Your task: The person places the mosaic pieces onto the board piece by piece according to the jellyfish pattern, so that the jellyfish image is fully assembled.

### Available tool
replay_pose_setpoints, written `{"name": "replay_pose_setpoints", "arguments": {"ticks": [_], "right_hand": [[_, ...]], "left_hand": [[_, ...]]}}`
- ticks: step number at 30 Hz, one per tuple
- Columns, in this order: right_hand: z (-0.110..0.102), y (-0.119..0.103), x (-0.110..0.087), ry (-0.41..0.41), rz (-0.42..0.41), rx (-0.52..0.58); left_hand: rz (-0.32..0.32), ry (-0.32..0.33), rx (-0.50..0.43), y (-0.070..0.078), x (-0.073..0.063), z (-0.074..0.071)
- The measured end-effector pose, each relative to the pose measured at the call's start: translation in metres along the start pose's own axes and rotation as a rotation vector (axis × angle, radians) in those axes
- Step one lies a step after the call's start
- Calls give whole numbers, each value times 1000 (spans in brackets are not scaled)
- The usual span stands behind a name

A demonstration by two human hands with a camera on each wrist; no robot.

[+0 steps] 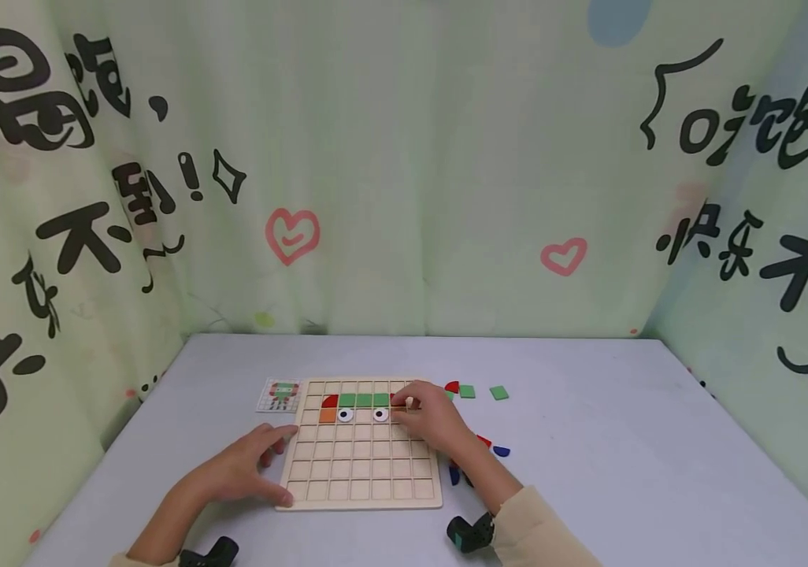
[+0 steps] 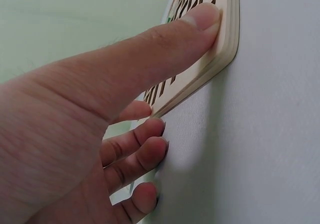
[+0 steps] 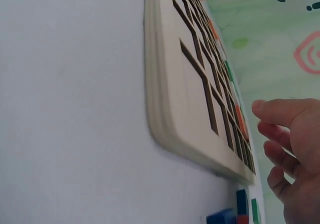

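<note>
A wooden grid board point(image 1: 360, 508) lies before me, with colored tiles in its upper rows. My left hand point(image 1: 237, 466) rests on its left side; the thumb point(image 2: 202, 18) presses the near corner and the other fingers lie along the edge. Over the board's upper right is my right hand point(image 1: 439, 419), thumb and index finger spread by an orange tile point(image 3: 242, 121). A red quarter-round tile point(image 1: 330, 402), green squares point(image 1: 364, 400), another orange tile point(image 1: 328, 415) and two eye tiles point(image 1: 345, 414) sit in the grid. The right fingers partly cover the row's right end.
A pattern card point(image 1: 279, 396) lies at the board's upper left. Loose green tiles point(image 1: 499, 392), a red tile point(image 1: 452, 387) and blue tiles point(image 1: 501, 451) are scattered to the right. A patterned curtain point(image 1: 418, 173) hangs behind the white table point(image 1: 588, 441).
</note>
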State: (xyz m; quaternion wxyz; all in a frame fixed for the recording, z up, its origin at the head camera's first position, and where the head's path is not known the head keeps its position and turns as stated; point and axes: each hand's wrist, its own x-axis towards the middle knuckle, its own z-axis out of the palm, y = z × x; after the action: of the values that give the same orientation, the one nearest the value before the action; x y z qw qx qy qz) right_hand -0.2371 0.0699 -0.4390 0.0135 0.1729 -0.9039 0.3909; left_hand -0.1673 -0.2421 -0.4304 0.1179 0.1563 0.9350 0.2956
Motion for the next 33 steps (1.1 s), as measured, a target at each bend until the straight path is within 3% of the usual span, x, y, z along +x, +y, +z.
{"name": "replay_pose_setpoints", "arguments": {"ticks": [16, 25, 33], "right_hand": [[-38, 32, -30, 102, 91, -118], [-56, 42, -46, 86, 173, -171], [-56, 47, -53, 53, 174, -239]], "left_hand": [[-5, -5, -9, 0, -1, 0], [-12, 0, -12, 2, -2, 0], [3, -1, -8, 1, -2, 0]]}}
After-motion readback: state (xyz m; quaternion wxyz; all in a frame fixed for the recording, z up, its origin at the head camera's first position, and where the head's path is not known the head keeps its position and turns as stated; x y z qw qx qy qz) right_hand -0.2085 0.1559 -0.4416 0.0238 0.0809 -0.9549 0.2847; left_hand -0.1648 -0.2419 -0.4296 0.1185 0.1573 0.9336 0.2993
